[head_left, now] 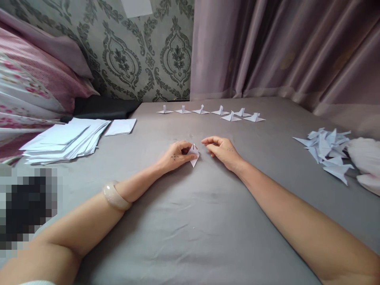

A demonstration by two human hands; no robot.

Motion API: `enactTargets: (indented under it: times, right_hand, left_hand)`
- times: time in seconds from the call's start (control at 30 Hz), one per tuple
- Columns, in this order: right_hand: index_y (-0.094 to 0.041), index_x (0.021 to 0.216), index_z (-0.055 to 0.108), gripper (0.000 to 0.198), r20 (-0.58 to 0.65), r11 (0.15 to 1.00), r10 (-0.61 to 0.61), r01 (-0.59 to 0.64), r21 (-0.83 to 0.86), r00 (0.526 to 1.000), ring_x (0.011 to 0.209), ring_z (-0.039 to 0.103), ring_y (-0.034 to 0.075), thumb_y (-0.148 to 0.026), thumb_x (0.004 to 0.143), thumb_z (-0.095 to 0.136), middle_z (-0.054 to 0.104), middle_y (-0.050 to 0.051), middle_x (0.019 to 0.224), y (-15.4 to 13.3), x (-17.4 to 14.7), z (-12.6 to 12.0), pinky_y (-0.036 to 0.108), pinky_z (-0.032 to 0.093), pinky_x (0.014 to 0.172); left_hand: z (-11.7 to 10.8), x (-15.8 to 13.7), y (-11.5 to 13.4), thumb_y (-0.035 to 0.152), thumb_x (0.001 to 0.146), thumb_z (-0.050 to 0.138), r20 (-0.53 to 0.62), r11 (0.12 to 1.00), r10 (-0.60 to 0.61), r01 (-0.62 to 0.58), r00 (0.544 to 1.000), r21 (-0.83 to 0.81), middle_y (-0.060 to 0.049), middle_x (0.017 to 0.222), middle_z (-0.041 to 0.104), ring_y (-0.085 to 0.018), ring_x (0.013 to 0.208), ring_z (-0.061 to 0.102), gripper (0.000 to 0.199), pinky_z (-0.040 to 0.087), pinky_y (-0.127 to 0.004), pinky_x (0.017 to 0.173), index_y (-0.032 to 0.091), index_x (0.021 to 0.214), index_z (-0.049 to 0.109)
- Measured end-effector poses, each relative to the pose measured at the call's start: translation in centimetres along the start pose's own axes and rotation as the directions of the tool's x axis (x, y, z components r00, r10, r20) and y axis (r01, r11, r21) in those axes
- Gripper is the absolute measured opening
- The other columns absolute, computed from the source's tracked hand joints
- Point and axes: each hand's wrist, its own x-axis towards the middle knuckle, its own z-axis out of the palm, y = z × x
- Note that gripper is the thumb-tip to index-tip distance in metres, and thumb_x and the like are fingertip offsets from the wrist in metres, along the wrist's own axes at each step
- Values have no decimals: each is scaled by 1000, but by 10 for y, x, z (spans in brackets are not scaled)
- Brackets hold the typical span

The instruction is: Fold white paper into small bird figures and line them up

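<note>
My left hand (179, 155) pinches a small white folded paper (194, 157), thumb in front and fingers behind. The paper is diamond-shaped, with its lower point toward me and a narrow slit or fold at the top. Just to the right, my right hand (219, 149) hovers apart from the paper. Its index finger reaches out to the left, the other fingers are loosely bent, and nothing shows between them. Both hands are low over the middle of the grey cloth surface (190, 221).
Several small folded paper pieces (200, 111) stand in rows at the back. To the left lie a stack of white paper sheets (63, 138), a smaller stack (121, 126) and a black cloth (103, 107). A heap of folded paper birds (326, 144) lies at the right beside white fabric (363, 156).
</note>
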Motion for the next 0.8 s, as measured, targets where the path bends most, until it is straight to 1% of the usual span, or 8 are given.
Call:
enactTargets:
  times: [0.1, 0.17, 0.23, 0.3, 0.5, 0.67, 0.8]
  right_hand:
    - [-18, 82, 67, 22, 8, 999, -15, 15, 41, 1000, 62, 52, 9, -19, 63, 57, 63, 0, 78, -3, -2, 1, 25, 44, 60]
    - [-18, 78, 66, 18, 14, 998, -19, 19, 52, 1000, 67, 55, 11, -21, 63, 58, 64, 1, 82, -4, -3, 2, 25, 44, 62]
    - [-18, 77, 65, 16, 22, 999, -22, 22, 34, 1000, 70, 55, 11, -23, 63, 58, 64, 1, 81, -5, -5, 3, 25, 44, 64]
    - [-18, 78, 65, 16, 29, 999, -36, 36, -3, 999, 70, 54, 11, -24, 65, 58, 64, 1, 79, -5, -6, 4, 26, 43, 65]
    - [-19, 78, 66, 15, 64, 980, -121, 130, -151, 991, 72, 55, 13, -24, 69, 55, 65, 0, 79, -4, -9, 10, 28, 42, 70]
    - [-19, 76, 65, 13, 69, 970, -135, 146, -195, 988, 70, 54, 12, -23, 69, 55, 64, 0, 77, -8, -11, 14, 28, 42, 71]
    - [-19, 77, 65, 14, 69, 965, -135, 147, -219, 988, 70, 55, 13, -24, 69, 56, 64, 0, 78, -7, -10, 14, 28, 42, 70]
  left_hand:
    - [-2, -3, 0, 36, 76, 66, -25, 995, -32, 29, 999, -94, 2, 72, 55, -11, 66, 47, 29, 39, -24, 64, 17, 98, 68]
    - [-2, -4, 0, 35, 77, 65, -40, 989, -46, 40, 998, -140, 0, 78, 59, -11, 68, 50, 27, 41, -25, 67, 16, 96, 68]
    - [-2, -4, -1, 34, 77, 66, -51, 987, -51, 42, 997, -155, -2, 82, 63, -12, 71, 53, 25, 42, -25, 70, 16, 94, 68]
    - [-1, -3, -1, 34, 77, 66, -57, 988, -45, 36, 997, -149, -2, 83, 64, -12, 72, 53, 23, 43, -26, 70, 16, 91, 68]
    - [0, -3, 1, 34, 78, 64, -77, 991, -44, 34, 996, -128, -1, 76, 63, -12, 67, 52, 20, 42, -25, 66, 16, 86, 69]
    - [1, -1, 1, 34, 79, 61, -66, 996, -23, 18, 998, -83, 0, 69, 59, -11, 63, 48, 19, 38, -24, 60, 15, 79, 67]
    - [3, 1, -1, 33, 78, 60, -79, 997, -3, -3, 997, -83, 1, 64, 56, -10, 61, 46, 20, 35, -23, 57, 15, 73, 66]
